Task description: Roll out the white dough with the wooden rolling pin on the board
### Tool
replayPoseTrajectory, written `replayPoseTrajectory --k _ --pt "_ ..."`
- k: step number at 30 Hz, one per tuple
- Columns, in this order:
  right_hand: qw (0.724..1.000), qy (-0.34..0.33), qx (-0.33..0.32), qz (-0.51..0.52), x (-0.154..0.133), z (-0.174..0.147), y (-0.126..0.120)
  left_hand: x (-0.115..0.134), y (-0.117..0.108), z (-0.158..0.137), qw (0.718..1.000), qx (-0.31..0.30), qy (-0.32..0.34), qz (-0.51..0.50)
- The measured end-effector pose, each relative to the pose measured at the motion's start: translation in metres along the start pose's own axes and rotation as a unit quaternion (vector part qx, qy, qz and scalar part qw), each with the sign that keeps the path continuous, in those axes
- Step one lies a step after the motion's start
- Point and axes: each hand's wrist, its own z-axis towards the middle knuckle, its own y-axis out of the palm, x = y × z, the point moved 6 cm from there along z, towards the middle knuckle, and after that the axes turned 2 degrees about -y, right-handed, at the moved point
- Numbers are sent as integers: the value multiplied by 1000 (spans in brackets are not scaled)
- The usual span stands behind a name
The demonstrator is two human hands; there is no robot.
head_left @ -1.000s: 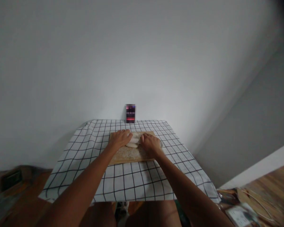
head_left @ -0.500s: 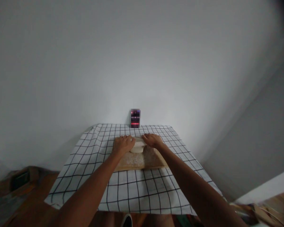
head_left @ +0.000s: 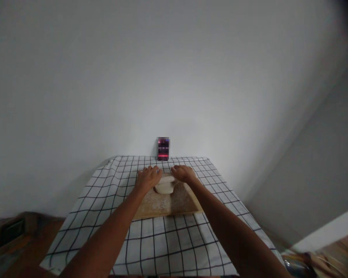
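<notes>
In the lower centre of the frame, pale dough (head_left: 164, 188) lies on a wooden board (head_left: 162, 207). The left hand (head_left: 149, 177) is at the dough's left end, the right hand (head_left: 184, 173) at its right; whether they grip something, I cannot tell.

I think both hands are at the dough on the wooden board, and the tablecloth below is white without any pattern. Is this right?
Not quite: the white tablecloth does have a pattern. The head view shows it crossed by dark lines in a grid. The left hand and right hand are at the dough on the wooden board.
</notes>
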Motion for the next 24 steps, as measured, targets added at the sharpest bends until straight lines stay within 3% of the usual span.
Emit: replayPoseTrajectory --k 9,24 --pt "1000 -5 14 -3 -4 -35 -3 8 -7 -26 999 45 2 -18" --pt "1000 10 -14 20 1 -8 2 -7 8 21 998 -19 -19 -65"
